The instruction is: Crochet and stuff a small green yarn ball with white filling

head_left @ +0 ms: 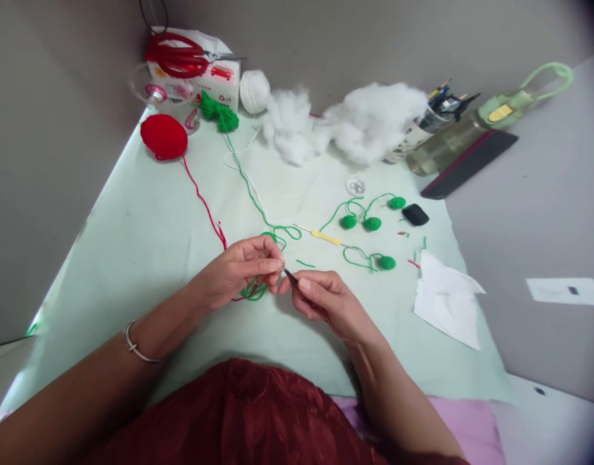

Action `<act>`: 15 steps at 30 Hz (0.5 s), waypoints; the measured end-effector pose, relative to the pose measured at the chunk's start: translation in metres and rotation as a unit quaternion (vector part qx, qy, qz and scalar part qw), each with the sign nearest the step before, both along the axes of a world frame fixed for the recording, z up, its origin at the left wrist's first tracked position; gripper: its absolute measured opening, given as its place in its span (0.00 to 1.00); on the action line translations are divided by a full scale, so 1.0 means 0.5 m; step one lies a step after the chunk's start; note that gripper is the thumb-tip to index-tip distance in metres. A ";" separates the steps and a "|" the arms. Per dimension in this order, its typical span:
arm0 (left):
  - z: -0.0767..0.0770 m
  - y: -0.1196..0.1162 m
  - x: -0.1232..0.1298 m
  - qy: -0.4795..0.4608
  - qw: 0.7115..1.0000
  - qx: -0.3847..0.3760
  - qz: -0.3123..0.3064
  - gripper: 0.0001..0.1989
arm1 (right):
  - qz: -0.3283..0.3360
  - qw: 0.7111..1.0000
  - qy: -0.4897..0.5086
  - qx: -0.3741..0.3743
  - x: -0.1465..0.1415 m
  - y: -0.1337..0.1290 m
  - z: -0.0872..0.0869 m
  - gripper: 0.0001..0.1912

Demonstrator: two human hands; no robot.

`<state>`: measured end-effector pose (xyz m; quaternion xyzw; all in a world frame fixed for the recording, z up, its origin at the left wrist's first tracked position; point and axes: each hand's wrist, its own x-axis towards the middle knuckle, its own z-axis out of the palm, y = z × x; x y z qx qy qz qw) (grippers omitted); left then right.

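Thumb and fingers of my left hand point(248, 268) are pinched on something too small to make out. My right hand point(323, 297) grips a small dark pointed tool point(291, 278), whose tip meets the left fingertips. Loops of green yarn point(253, 290) hang under my left hand, with a bit of red yarn beside them. A yellow-handled crochet hook point(326, 237) lies beyond my hands. Right of it are several green crocheted balls point(372, 224) with yarn tails. Red yarn runs from a red ball point(164, 137) towards my left hand; green yarn comes from a green skein point(219, 113).
At the back stand a tissue pack point(219, 87) with red scissors point(181, 57) on top, white yarn point(254, 92), white stuffing point(374, 119), a pen cup point(413, 139) and a green bottle point(447, 142). A white tissue point(447, 300) and black case point(416, 214) lie right.
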<state>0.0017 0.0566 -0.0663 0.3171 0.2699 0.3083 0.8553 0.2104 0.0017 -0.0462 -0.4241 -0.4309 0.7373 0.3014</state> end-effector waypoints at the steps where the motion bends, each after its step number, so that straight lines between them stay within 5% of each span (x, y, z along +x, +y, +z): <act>1: 0.000 0.000 0.000 -0.001 1.000 0.001 -0.002 0.12 | 0.001 1.000 0.005 -0.007 0.000 0.000 0.000 0.21; 15: -0.004 -0.001 -0.004 0.006 0.999 0.031 -0.023 0.11 | 0.047 0.981 0.126 -0.142 0.002 0.003 -0.016 0.22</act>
